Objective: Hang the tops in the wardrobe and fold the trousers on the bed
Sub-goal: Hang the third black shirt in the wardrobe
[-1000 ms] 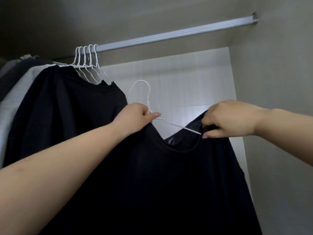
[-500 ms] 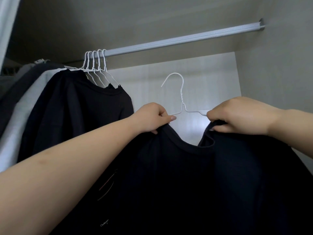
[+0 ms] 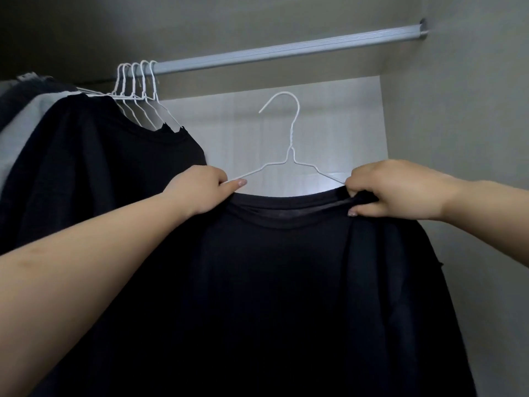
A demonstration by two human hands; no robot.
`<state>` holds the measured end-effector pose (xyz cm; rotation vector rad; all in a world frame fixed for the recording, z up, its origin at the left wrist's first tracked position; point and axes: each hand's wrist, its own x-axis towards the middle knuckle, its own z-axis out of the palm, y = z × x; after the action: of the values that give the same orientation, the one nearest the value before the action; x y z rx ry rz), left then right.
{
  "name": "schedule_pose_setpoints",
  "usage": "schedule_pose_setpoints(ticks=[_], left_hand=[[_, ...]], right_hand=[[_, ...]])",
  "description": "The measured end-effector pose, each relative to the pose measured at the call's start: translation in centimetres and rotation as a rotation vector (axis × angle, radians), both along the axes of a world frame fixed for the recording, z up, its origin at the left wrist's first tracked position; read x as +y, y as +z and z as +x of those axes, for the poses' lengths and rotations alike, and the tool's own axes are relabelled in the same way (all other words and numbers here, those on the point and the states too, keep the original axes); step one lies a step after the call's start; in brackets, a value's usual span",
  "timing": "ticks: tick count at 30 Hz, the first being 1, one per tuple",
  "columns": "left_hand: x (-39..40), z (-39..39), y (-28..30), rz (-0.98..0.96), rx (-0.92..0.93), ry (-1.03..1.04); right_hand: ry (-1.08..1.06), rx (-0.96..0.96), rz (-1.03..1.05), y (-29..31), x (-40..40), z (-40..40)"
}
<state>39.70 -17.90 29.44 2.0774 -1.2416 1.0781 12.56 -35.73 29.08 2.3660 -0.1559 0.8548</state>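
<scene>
Left hand (image 3: pixel 200 190) gripped black top (image 3: pixel 286 296) at its left shoulder, right hand (image 3: pixel 400 193) pinched collar at right shoulder, top sat on white wire hanger (image 3: pixel 289 156), hook was below rail (image 3: pixel 286 50) and off it, hung tops (image 3: pixel 86 167) crowded rail's left end.
</scene>
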Motion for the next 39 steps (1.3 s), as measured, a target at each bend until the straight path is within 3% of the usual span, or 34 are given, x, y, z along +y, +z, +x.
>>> schedule_pose_setpoints(ticks=[4,6,10,12,17,20,25,28,32,34,39], left_hand=[[0.2,0.8,0.4,-0.066,0.142,-0.051],[0.4,1.5,0.7,-0.102,0.232,-0.106],[0.8,2.4,1.0,-0.160,0.425,-0.297],[0.5,2.3,0.6,-0.265,0.478,-0.423],[-1.5,0.1,-0.6,-0.486,0.665,-0.766],[-1.6,-1.7,-0.2,-0.494,0.873,-0.978],[-0.2,-2.3,0.9,-0.412,1.073,-1.195],[1.0,-1.7,1.8,-0.372,1.001,-1.203],[3.0,-0.3,4.5,-0.509,0.720,-1.050],[4.4,0.0,5.6,-0.486,0.697,-0.964],[7.9,2.2,6.4,-0.420,0.637,-0.987]], right_hand=[[0.287,-0.289,0.299,0.0,0.7,0.8],[0.282,-0.333,0.551,0.6,1.3,0.9],[0.333,0.127,1.324,1.6,2.2,0.3],[0.477,0.216,1.474,1.8,2.7,0.7],[0.689,0.119,1.586,2.9,5.0,4.5],[0.647,-0.022,1.694,3.6,6.9,7.9],[0.723,-0.259,1.646,4.2,10.8,13.9],[0.874,-0.340,1.607,6.0,12.9,17.0],[0.868,-0.370,1.492,8.5,14.7,20.8],[0.862,-0.391,1.432,9.7,15.5,22.1],[0.846,-0.492,1.294,13.4,17.1,25.5]])
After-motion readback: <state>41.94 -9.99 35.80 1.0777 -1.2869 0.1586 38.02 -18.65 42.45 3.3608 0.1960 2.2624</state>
